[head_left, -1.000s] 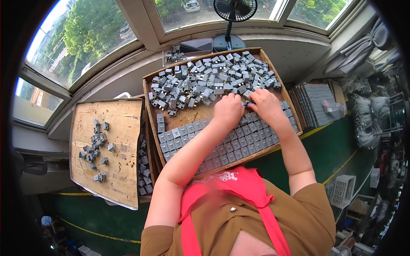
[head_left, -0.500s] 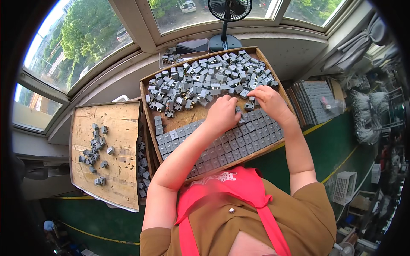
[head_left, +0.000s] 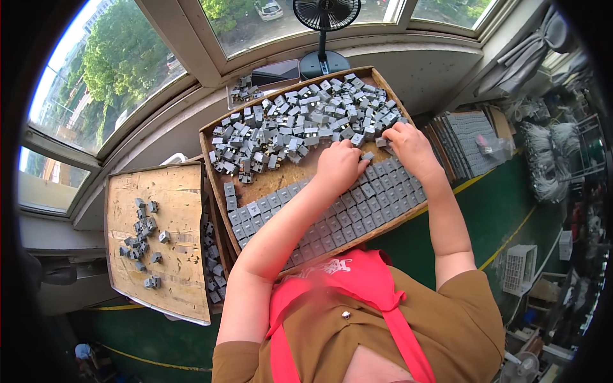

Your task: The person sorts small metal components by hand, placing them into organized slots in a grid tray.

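A shallow wooden-edged tray (head_left: 205,148) holds many small grey block-shaped parts. Its far part has a loose heap (head_left: 300,121), some pieces showing brass-coloured metal. Along the near side, similar blocks stand in tight, even rows (head_left: 332,223). My left hand (head_left: 338,165) is over the bare strip between heap and rows, fingers curled and closed; whatever they hold is hidden. Just beyond its thumb is a single grey block (head_left: 367,155). To the right, my right hand (head_left: 408,148) is closed, its fingertips pinching a small grey block (head_left: 381,142) at the heap's edge.
A worn board (head_left: 172,210) with several scattered grey blocks lies left of the tray, above more blocks (head_left: 214,262). Behind are a fan (head_left: 324,60), a dark flat device (head_left: 276,72) and a small clear box of parts (head_left: 244,90). Stacked filled trays (head_left: 472,143) stand at right.
My right hand has moved slightly right, away from the left hand. A block now shows between the two hands, near the left thumb. The whole view has shifted a little.
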`<state>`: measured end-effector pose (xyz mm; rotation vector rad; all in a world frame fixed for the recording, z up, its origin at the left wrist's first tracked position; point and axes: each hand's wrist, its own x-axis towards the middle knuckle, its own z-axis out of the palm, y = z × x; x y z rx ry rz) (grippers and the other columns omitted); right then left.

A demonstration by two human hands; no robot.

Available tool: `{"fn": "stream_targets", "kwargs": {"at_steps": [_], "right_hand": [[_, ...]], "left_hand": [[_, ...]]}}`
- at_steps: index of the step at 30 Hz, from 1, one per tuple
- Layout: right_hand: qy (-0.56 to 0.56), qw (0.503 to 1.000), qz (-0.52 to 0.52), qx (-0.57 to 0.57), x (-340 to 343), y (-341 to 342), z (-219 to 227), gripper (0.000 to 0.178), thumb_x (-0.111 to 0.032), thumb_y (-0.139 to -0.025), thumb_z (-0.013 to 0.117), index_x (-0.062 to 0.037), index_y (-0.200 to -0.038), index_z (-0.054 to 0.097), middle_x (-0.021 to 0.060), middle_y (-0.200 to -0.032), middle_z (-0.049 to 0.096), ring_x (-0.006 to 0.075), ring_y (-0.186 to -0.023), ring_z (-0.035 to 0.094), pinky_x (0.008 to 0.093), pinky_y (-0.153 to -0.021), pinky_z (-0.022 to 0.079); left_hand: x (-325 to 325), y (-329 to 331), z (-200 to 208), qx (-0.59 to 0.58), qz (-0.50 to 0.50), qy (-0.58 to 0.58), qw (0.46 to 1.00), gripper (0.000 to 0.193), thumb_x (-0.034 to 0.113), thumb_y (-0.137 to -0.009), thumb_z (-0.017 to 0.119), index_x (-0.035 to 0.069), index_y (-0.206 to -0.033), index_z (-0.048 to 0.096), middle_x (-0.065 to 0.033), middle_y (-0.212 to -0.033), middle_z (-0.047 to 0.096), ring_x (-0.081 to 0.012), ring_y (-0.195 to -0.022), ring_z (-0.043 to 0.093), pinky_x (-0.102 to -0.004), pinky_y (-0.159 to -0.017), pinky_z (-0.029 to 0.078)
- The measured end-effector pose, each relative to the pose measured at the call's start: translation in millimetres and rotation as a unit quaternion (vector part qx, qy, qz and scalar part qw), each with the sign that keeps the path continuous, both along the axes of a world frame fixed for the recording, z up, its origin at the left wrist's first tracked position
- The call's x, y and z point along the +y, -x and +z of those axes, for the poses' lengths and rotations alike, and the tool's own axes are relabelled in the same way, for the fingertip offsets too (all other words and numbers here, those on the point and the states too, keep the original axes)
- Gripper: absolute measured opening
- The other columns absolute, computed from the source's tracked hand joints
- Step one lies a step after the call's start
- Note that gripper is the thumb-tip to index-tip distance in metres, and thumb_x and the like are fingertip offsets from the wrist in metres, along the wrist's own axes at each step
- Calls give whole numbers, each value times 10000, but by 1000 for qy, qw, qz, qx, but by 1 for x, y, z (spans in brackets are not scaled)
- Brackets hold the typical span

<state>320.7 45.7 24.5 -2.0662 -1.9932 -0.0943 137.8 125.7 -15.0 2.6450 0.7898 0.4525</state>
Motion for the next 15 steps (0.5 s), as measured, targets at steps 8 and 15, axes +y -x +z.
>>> {"fn": "stream_targets", "kwargs": {"at_steps": [8, 15], "right_hand": [[-54, 991, 119, 30, 27, 19, -8, 209, -67, -745, 677, -78, -945, 617, 81, -903, 552, 272, -895, 573, 380, -792, 483], [3, 991, 132, 15, 19, 20, -13, 216, -121, -717, 708, -65, -832, 533, 79, -841, 555, 268, -861, 566, 372, -771, 476]], "left_hand": [[9, 2, 4, 34, 18, 17, 999, 225, 223, -824, 533, 38, -775, 651, -146, -805, 616, -322, -768, 616, -433, -719, 511], [11, 9, 0, -41, 21, -73, 996, 204, 216, -825, 584, 45, -714, 592, -117, -750, 608, -287, -716, 627, -396, -628, 526]]}}
